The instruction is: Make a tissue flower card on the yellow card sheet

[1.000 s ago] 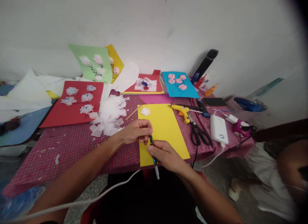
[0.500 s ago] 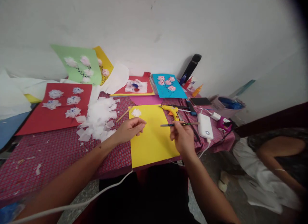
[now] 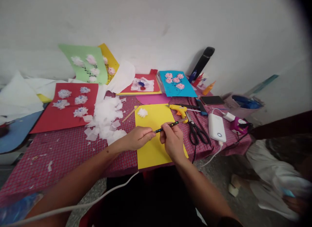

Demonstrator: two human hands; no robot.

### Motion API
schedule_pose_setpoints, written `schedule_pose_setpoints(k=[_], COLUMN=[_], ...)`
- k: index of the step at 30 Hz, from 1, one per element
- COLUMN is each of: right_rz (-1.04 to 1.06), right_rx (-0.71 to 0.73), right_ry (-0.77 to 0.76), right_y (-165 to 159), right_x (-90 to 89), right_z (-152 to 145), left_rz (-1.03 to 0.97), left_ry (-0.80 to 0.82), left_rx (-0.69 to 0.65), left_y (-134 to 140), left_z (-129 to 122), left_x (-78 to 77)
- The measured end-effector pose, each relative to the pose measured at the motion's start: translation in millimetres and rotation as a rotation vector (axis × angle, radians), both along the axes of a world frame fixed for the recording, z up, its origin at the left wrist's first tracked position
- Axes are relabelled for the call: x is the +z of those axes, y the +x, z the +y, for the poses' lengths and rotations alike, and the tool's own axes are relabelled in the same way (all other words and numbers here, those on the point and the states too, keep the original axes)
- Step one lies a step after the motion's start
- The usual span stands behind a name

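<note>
My right hand (image 3: 172, 139) is closed around a slim dark pencil (image 3: 174, 124) with a coloured pattern. It is held above a yellow sheet of paper (image 3: 151, 152). The fingertips of my left hand (image 3: 140, 138) pinch the pencil's left end. A single white crumpled-paper flower (image 3: 142, 113) lies near the sheet's upper left corner. By the sheet's upper right corner is a yellow glue gun (image 3: 179, 111), and black-handled scissors (image 3: 196, 131) lie to the right of my right hand.
White tissue pieces (image 3: 107, 116) are heaped on the left, beside a red flower card (image 3: 73, 101). Green (image 3: 84, 62) and blue flower cards (image 3: 177, 84) stand at the back. A power bank (image 3: 216, 126) with cables lies right. A person (image 3: 270, 168) sits at far right.
My right hand has moved left and tilted the pencil. My left hand has moved in and now grips the pencil's left end. The scissors have come into clear view.
</note>
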State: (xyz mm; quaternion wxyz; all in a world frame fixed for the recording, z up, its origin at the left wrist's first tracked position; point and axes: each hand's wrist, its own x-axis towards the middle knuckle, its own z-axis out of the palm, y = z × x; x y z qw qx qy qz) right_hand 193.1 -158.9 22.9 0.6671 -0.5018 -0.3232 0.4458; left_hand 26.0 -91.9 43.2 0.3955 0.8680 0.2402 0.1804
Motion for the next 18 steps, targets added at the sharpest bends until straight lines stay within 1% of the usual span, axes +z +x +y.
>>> schedule_pose_setpoints(k=[2, 4, 9, 12, 15, 18], right_rz=[0.036, 0.061, 0.144, 0.207, 0.205, 0.145], right_rx=[-0.030, -0.031, 0.069, 0.110, 0.137, 0.151], right_ry=[0.002, -0.001, -0.011, -0.014, 0.010, 0.037], right_y=[0, 0, 7, 10, 10, 8], right_x=[-1.8, -2.4, 0.0, 1.5, -0.7, -4.6], right_z=[1, 2, 2, 0, -1, -3], left_rz=[-0.006, -0.019, -0.045, -0.067, -0.077, -0.074], left_ry=[0.006, 0.009, 0.006, -0.012, -0.035, 0.000], left_rx=[-0.001, 0.007, 0.048, 0.065, 0.055, 0.052], left_y=[1, 1, 0, -1, 0, 0], left_z=[0, 1, 0, -1, -3, -4], left_x=[-0.7, -2.7, -10.3, -12.3, -11.6, -10.4])
